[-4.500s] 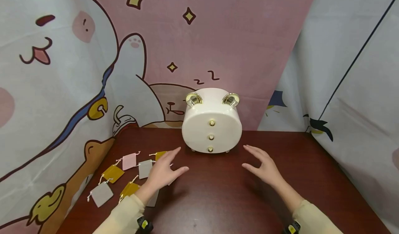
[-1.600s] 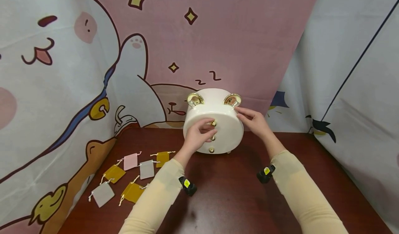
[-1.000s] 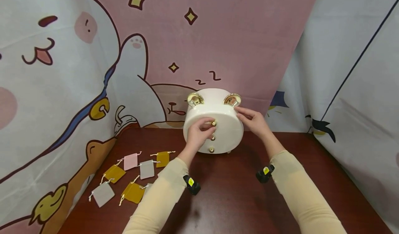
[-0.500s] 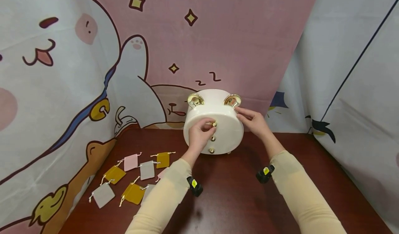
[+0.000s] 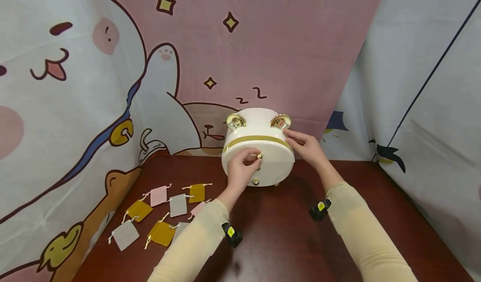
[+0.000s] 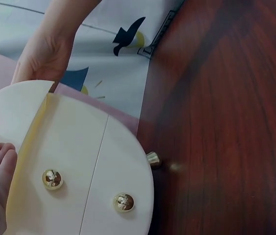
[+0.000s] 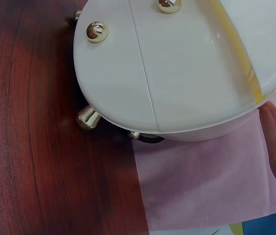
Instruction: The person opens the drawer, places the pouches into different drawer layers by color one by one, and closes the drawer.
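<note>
A white oval jewelry box (image 5: 276,165) with gold ear-like cups (image 5: 279,122) and small gold feet (image 7: 88,117) stands at the back of the table. Its front has three drawers with round gold knobs. My left hand (image 5: 240,171) pinches the top knob (image 5: 259,156), and the top drawer (image 6: 11,105) stands slightly out, with a gold strip (image 5: 255,139) showing along its upper edge. The middle knob (image 6: 52,179) and bottom knob (image 6: 124,202) sit on drawers that are closed. My right hand (image 5: 309,148) touches the box's upper right side with fingers extended.
Several small drawstring pouches lie on the table's left: pink (image 5: 158,195), mustard (image 5: 161,232) and grey (image 5: 125,235). My left forearm partly covers a grey one (image 5: 179,230). A printed cloth (image 5: 300,44) hangs behind the dark red wooden table (image 5: 285,248).
Both hands have moved from beside the box onto it. The left hand has taken the top knob and drawn the drawer slightly outward, exposing the gold strip. The right hand stays at the side.
</note>
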`<state>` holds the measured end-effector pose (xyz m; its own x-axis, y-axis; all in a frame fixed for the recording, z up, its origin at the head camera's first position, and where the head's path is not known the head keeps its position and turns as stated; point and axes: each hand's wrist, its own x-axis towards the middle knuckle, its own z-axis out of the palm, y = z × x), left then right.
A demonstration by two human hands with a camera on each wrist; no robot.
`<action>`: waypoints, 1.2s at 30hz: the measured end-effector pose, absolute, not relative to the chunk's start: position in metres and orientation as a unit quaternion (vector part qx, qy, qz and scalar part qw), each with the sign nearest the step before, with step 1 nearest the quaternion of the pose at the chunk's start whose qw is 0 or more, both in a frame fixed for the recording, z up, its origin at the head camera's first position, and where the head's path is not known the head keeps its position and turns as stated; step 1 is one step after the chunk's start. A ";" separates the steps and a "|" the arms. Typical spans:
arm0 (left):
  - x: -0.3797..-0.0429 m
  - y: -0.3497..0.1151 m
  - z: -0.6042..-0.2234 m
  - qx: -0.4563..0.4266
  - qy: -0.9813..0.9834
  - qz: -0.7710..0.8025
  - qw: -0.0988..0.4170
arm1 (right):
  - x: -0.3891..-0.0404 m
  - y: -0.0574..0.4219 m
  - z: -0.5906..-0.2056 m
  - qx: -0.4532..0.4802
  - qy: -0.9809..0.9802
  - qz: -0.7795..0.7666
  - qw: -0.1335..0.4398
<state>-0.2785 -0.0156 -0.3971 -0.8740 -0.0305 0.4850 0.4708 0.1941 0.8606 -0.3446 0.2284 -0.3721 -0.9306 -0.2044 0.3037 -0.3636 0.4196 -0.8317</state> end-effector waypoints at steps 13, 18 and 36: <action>-0.245 -0.015 -0.399 -0.179 -0.712 -0.637 0.234 | -0.335 0.222 -0.361 0.176 -0.834 0.517 0.081; -0.239 -0.014 -0.406 -0.179 -0.709 -0.636 0.247 | -0.320 0.215 -0.345 0.181 -0.833 0.517 0.080; -0.203 -0.017 -0.404 -0.198 -0.711 -0.625 0.256 | -0.320 0.215 -0.347 0.190 -0.827 0.521 0.092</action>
